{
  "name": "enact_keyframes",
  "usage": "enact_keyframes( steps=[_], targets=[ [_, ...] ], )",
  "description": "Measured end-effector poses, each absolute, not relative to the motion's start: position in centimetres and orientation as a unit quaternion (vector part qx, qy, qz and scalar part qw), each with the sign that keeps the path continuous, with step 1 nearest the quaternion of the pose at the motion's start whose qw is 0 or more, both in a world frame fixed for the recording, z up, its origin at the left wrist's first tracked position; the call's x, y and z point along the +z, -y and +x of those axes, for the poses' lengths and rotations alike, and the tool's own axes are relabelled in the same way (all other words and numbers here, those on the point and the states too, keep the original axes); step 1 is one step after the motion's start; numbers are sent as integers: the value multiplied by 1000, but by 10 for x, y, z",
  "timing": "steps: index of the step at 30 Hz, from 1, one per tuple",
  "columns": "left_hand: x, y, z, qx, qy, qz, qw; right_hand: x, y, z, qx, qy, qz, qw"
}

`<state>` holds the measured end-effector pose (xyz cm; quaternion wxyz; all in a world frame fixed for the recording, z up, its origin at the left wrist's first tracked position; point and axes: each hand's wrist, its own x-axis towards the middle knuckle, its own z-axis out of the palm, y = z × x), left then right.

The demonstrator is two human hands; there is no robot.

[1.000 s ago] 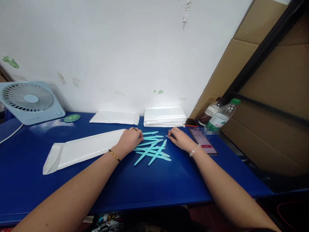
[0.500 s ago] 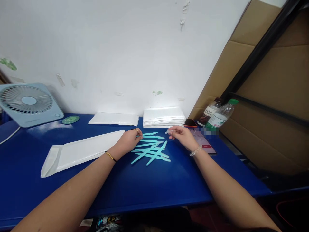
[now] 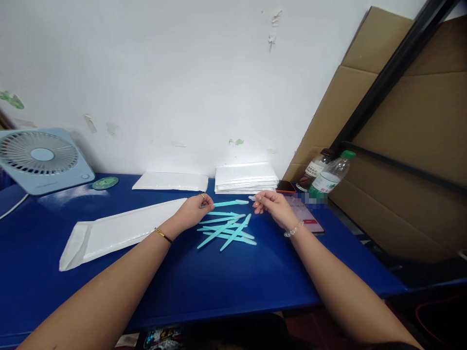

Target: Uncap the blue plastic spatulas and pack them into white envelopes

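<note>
Fairly bright light is washing over the white wall (image 3: 164, 87) and is glowing strongest just above the stack of envelopes (image 3: 248, 172), whose top is nearly bleaching out. A pale glare is spreading on the blue table (image 3: 226, 287) beside the fan (image 3: 42, 154), which is casting a soft shadow on the wall. Below the table, the lower right is sinking into darkness. The wide lens is stretching the forearms (image 3: 105, 279) toward the bottom corners. The sticks (image 3: 235, 233) are showing fairly crisp edges; a pixelated patch is masking part of the phone (image 3: 310, 218).
</note>
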<state>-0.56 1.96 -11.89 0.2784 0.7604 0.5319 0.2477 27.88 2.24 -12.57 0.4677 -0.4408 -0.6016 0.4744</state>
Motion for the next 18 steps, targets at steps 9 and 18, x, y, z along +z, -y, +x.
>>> enact_keyframes(
  steps=[9,18],
  targets=[
    [-113,-14,-1,183,-510,823,170,-128,-26,282,402,641,-475,450],
    [-120,-14,2,170,-519,820,172,-130,-26,279,429,653,-467,414]
  ],
)
